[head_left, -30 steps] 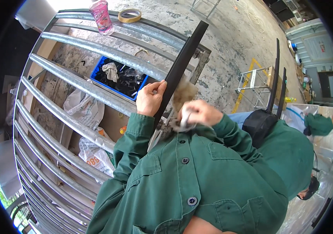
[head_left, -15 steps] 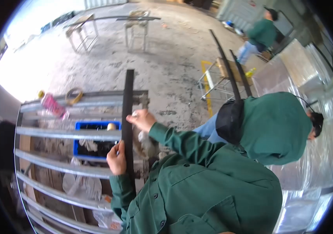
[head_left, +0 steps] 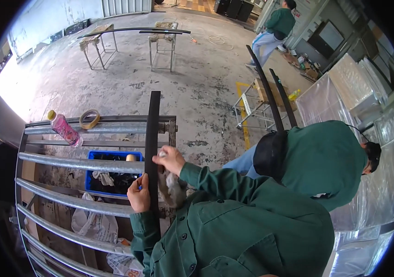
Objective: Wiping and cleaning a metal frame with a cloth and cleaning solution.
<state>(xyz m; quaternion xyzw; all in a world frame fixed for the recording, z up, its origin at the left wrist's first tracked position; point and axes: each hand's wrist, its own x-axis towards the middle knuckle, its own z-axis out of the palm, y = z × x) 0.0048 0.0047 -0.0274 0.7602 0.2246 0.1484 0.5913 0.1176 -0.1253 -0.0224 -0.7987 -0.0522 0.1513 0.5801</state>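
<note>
A long black bar (head_left: 152,129) lies across the right end of a metal rack (head_left: 74,161), running away from my body. My left hand (head_left: 139,194) is closed at the bar's left edge, its thumb and fingers pinching there. Slightly farther along, at the right edge, my right hand (head_left: 170,160) is closed with its fingertips on the bar. A small whitish wad (head_left: 162,154) shows among the right fingers; its kind is unclear. Both green sleeves come in from below.
Under the rack's rails sits a blue crate (head_left: 114,189) with dark pieces and a rag. A pink bottle (head_left: 65,129) and a tape roll (head_left: 89,119) rest on the far rails. A co-worker in green (head_left: 326,161) is close at my right; another person (head_left: 277,25) stands far back.
The view has shifted a little, so the bar and rack sit lower. My right hand is slightly nearer my left along the bar. The far person has moved left and away.
</note>
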